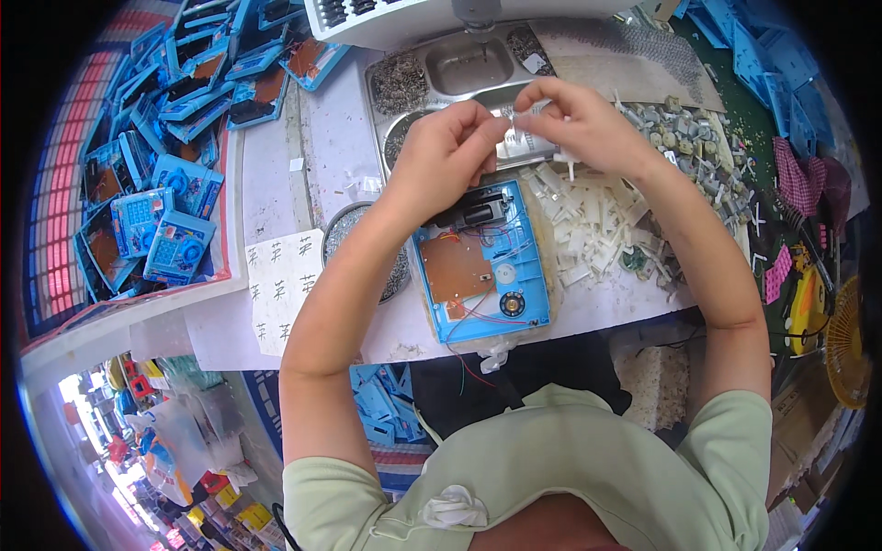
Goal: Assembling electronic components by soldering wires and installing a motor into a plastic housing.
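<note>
head view, looking down at my bench: my left hand (447,147) and right hand (571,124) meet above the work, fingertips pinched together on a small white plastic part (522,122) held between them, clear of the table; both sets of fingers are closed to a fine pinch, the other fingers curled, and i cannot tell whether the piece is one part or two being mated. directly below the hands lies the open blue toy housing (482,266), back side up, showing a brown circuit board (456,272), a small round speaker (511,304), thin red and blue wires, and a black motor block (478,209) at its upper edge. just right of the housing is a heap of white plastic parts (588,216); beyond the hands, a steel compartment tray (441,73) holds small screws. stacks of blue housings (175,110) fill the shelf at far left. i judge the step in hand to be preparing a white piece for fitting into the housing; the next move calls for lowering it to its seat near the motor block, aligned squarely and kept off the loose wires.
</note>
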A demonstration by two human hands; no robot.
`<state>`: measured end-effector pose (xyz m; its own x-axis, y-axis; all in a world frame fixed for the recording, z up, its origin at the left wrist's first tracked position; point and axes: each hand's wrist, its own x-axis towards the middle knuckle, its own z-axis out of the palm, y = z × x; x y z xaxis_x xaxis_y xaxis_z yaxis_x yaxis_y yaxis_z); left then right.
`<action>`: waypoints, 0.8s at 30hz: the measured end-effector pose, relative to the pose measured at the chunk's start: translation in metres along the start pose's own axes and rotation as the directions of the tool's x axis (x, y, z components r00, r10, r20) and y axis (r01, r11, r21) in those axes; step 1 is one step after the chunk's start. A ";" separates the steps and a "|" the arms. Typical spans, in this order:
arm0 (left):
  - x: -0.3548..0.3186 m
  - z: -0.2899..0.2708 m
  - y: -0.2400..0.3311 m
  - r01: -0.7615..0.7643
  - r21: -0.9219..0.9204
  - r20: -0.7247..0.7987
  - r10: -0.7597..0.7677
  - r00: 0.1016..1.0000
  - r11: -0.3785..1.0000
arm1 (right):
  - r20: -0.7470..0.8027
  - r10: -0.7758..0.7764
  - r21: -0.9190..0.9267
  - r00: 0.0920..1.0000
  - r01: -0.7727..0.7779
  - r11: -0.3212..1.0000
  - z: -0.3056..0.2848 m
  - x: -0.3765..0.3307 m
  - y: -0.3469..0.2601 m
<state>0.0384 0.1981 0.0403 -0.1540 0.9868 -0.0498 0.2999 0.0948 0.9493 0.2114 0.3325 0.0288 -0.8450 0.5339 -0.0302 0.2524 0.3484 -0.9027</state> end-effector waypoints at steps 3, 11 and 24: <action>-0.001 0.004 -0.005 -0.231 0.437 -0.014 0.264 0.964 0.869 | 0.117 0.267 0.369 0.957 -0.292 0.883 0.000 -0.002 -0.017; -0.003 0.006 -0.003 -0.467 0.688 0.154 0.517 0.842 0.555 | 0.304 -0.030 -0.106 0.952 0.065 0.992 -0.002 -0.002 -0.019; -0.007 0.002 0.012 -0.394 0.526 0.045 0.439 0.898 0.753 | 0.083 -0.177 0.156 0.981 0.163 0.974 0.008 -0.010 -0.008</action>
<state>0.0446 0.1930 0.0517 0.0353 0.9331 0.3578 0.7822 -0.2486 0.5712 0.2148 0.3185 0.0327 -0.9126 0.3978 0.0947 0.0348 0.3062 -0.9513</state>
